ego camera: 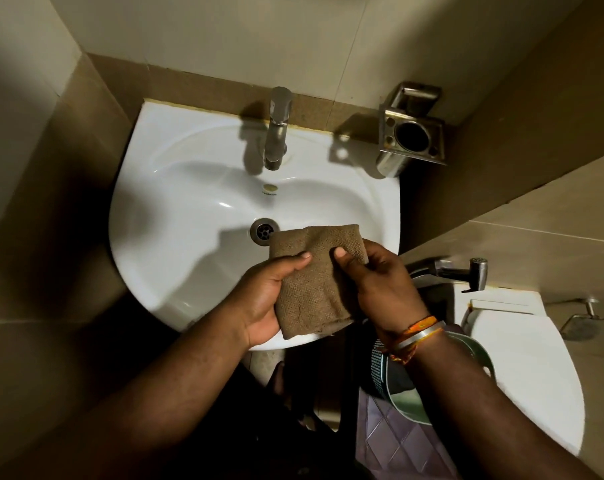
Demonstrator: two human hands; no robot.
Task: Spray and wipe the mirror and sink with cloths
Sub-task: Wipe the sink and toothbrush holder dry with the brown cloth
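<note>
- The white sink (175,188) sits in a narrow tiled corner: a wall runs close along its left rim, and the back wall meets its rear edge.
- On the right, the toilet (522,368) stands just beside the sink, leaving only a slim dark gap between them.
- The chrome tap (277,129) rises from the back rim at the centre, its spout reaching over the basin.
- The basin is bare and shows no water; the drain (264,231) lies open near its middle, partly met by the cloth's top left corner.
- A steel tumbler holder (413,133) is fixed to the wall at the sink's back right; its cup looks dark inside and its contents cannot be told.
- A hand-spray nozzle (475,271) hangs on the wall above the toilet.
- The brown cloth (314,282) is folded into a thick rectangle with a coarse woven texture and looks dry; it is held above the front half of the basin.
- The left hand (262,303) grips its left edge, thumb on top.
- The right hand (380,282) pinches its right edge, thumb pressed on the weave; bangles (418,332) circle that wrist.
</note>
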